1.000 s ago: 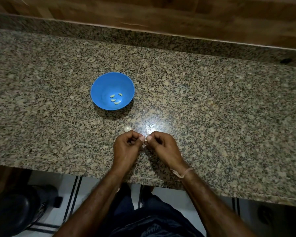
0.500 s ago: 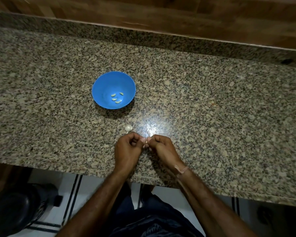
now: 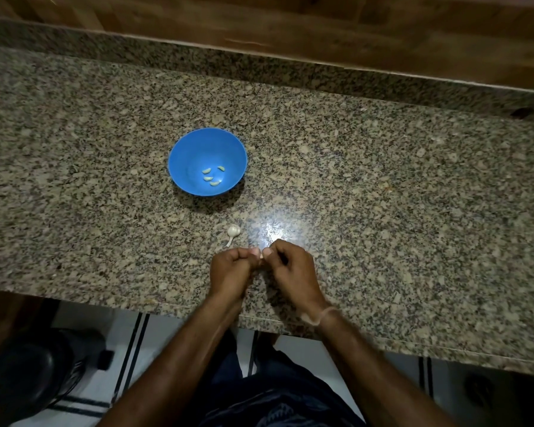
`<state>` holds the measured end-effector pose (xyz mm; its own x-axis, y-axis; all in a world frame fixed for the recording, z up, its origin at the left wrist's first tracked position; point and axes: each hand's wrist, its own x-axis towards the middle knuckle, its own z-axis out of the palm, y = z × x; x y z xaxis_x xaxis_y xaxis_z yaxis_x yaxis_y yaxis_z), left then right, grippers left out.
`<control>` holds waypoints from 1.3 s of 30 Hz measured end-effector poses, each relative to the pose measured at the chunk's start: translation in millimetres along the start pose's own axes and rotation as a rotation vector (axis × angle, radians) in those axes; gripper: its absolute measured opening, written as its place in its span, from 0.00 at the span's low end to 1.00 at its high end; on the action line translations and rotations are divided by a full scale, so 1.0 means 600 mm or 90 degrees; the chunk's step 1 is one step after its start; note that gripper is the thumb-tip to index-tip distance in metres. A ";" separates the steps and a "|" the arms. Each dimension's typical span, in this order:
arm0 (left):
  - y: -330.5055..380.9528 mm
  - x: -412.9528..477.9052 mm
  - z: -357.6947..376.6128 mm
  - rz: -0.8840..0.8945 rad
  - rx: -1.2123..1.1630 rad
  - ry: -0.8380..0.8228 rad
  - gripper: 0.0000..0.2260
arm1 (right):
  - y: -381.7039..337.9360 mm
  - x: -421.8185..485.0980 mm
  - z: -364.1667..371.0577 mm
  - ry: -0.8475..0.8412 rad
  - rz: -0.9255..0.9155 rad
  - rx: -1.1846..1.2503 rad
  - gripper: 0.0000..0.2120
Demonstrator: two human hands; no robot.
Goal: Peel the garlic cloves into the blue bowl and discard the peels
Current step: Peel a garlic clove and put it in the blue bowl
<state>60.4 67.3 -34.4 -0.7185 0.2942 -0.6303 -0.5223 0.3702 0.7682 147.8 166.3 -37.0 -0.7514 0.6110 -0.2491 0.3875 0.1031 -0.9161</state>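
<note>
- At the near edge of the granite counter (image 3: 413, 211), I saw both hands drawn together with knuckles up, their fingertips meeting just above the stone.
- The left hand (image 3: 228, 269) had its fingers curled in tight, with thumb and forefinger pinching a small pale garlic clove (image 3: 261, 256).
- The right hand (image 3: 293, 269) was curled the same way, and its fingertips (image 3: 269, 251) pinched that clove from the other side.
- Only a sliver of the clove showed between the two thumbs, so I could not tell how much skin was on it.
- Just beyond the left fingertips and a little to their left lay a small garlic bulb (image 3: 233, 231). Its stalk pointed back toward the hand without touching it.
- Farther out past the fingers, well apart and off to the left, the blue bowl (image 3: 191, 152) stood upright on the counter.
- Four peeled cloves (image 3: 211, 175) lay close together in the bottom of the bowl.
- A bright glare patch (image 3: 275, 226) sat on the stone right ahead of the right fingertips.
- A thin pale band (image 3: 318, 317) circled the right wrist, behind the fingers.
- Beyond the bowl, the counter ended at a wood-panelled wall (image 3: 290, 26).
</note>
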 end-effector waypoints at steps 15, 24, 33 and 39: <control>0.003 0.011 -0.010 -0.127 -0.083 -0.106 0.06 | 0.016 -0.001 0.001 -0.017 -0.132 -0.195 0.15; -0.006 0.002 -0.012 0.126 0.041 -0.071 0.04 | -0.004 0.008 0.010 -0.074 0.302 0.342 0.15; -0.006 0.002 -0.010 0.306 0.174 -0.070 0.09 | -0.017 0.009 0.013 -0.092 0.338 0.406 0.16; -0.004 0.004 -0.013 0.309 0.166 -0.101 0.09 | -0.014 0.015 0.007 -0.072 0.262 0.348 0.14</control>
<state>56.2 60.2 -37.2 -0.7599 0.6054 -0.2365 -0.0049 0.3585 0.9335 135.9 167.7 -32.7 -0.6632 0.4276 -0.6142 0.3504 -0.5478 -0.7597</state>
